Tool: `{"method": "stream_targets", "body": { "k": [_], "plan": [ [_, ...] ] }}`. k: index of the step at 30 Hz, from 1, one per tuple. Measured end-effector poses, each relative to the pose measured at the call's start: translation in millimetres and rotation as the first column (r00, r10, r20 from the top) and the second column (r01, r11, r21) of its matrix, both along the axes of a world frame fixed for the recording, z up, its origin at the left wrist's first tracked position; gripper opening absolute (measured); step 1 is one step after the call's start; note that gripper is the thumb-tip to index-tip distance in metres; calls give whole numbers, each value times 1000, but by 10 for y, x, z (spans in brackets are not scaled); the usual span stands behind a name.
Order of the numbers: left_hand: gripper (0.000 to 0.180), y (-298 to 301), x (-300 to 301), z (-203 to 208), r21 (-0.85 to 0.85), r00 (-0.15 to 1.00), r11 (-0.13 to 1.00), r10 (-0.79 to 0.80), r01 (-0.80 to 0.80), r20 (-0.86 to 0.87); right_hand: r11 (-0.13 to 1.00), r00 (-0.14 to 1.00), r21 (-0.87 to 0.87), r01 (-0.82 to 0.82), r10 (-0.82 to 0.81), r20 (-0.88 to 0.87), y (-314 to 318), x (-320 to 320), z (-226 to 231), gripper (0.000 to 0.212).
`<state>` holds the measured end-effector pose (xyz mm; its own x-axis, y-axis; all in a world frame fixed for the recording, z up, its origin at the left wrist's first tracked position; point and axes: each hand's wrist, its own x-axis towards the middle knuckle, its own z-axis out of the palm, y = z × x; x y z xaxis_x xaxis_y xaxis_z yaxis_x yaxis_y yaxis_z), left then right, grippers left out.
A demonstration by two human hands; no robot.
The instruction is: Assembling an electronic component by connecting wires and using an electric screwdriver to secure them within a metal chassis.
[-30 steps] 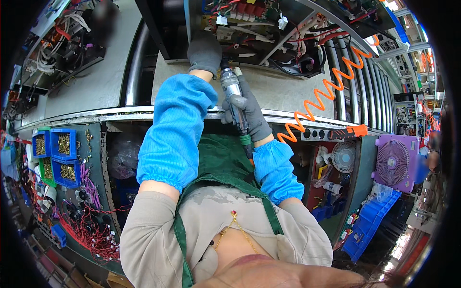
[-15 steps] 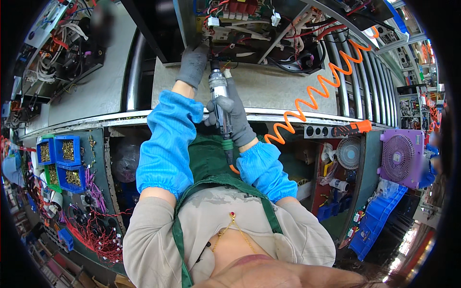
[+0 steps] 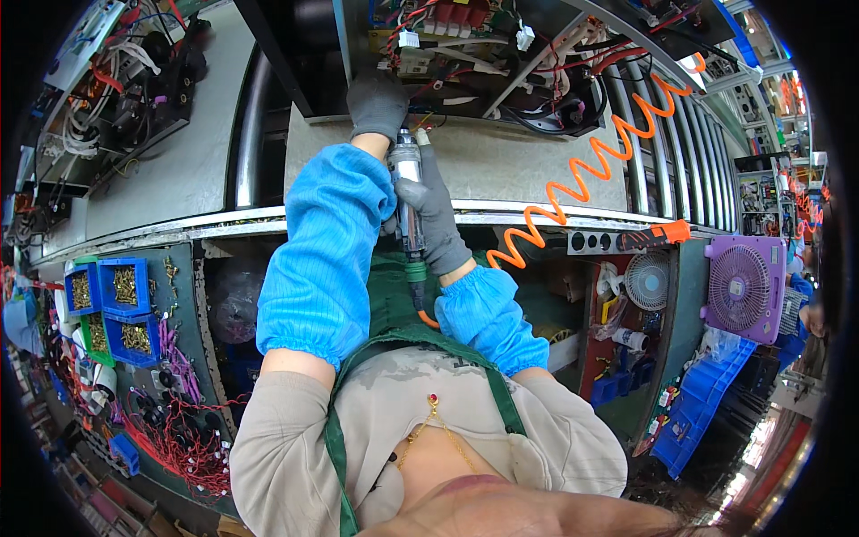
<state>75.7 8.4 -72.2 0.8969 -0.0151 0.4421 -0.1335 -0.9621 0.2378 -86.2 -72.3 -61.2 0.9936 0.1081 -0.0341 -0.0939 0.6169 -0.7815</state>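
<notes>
A straight air screwdriver (image 3: 409,168) with a clear silver body lies in my gloved right hand (image 3: 431,210). My right fingers wrap round its barrel, thumb on the near side, and its tip points away from me into the metal cabinet frame (image 3: 344,27). An orange hose leaves its lower end by my green apron (image 3: 398,286). My gloved left hand (image 3: 376,106) reaches into the cabinet's lower front, just beyond the tool's head. Its fingers are hidden behind the back of the hand. Wires and a circuit board (image 3: 429,58) show inside the cabinet.
Rollers (image 3: 667,148) of a conveyor run to the right, crossed by a coiled orange hose (image 3: 573,174). Blue bins (image 3: 125,286) of brass screws stand at left beside red wires (image 3: 174,447). A purple fan (image 3: 743,288) and an orange-handled tool (image 3: 658,236) are at right.
My left hand has shifted right and turned, its back now covering the screwdriver's tip. The screwdriver and my right hand have moved slightly left.
</notes>
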Motion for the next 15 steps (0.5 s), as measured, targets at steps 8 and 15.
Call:
{"method": "stream_targets", "body": {
  "k": [8, 15],
  "plan": [
    [24, 6, 18, 103, -40, 997, 999, -6, 2, -82, 1000, 998, -19, 17, -18, -59, 59, 9, 27, 91],
    [26, 40, 28, 171, 50, 977, 997, -54, 65, -205, 998, 996, -70, 6, -12, -87, 72, -8, 101, 87]
  ]
}}
